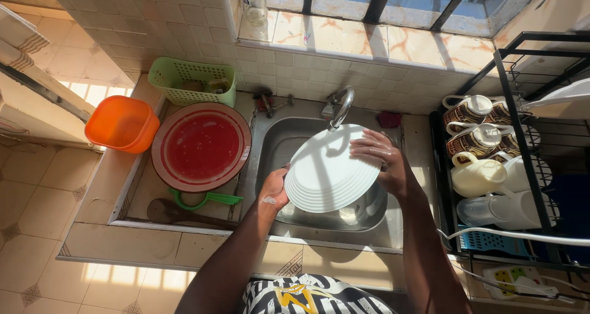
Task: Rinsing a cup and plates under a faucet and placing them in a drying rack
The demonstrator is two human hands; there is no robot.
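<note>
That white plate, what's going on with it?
A person holds the white plate over the metal sink, just under the tap. The left hand grips its edge and the right hand rests on its rim. Left of the sink sit a red basin, an orange tub and a green basket. Mugs and jugs sit in the black rack on the right.

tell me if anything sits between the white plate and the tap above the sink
Nothing visible does. The white plate is held over the sink by the left hand at its rim and the right hand on its top edge, right under the tap; its upper edge overlaps the spout from this view.
</note>
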